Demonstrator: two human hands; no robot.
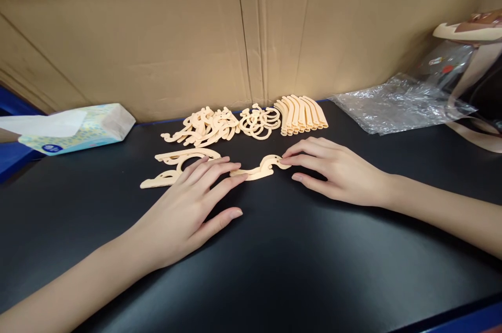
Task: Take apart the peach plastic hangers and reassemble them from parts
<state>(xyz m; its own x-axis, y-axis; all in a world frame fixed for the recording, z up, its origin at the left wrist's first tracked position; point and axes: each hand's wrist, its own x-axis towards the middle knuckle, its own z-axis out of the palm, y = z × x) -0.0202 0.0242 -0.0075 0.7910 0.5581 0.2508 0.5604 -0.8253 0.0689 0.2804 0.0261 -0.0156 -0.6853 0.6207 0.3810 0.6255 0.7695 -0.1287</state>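
A flat, curved, cream-coloured wooden piece (261,168) lies on the black table (298,260). My left hand (188,207) rests flat with its fingers stretched out, the fingertips touching the piece's left end. My right hand (337,171) lies with fingers apart, its fingertips on the piece's right end. Under and beside my left fingers lies another larger curved piece (170,165).
At the back are a heap of curved pieces (204,126), a cluster of ring-shaped pieces (259,121) and a row of stacked strips (301,113). A tissue pack (66,129) lies at the left, crumpled clear plastic (400,100) at the right. A cardboard wall (243,30) stands behind.
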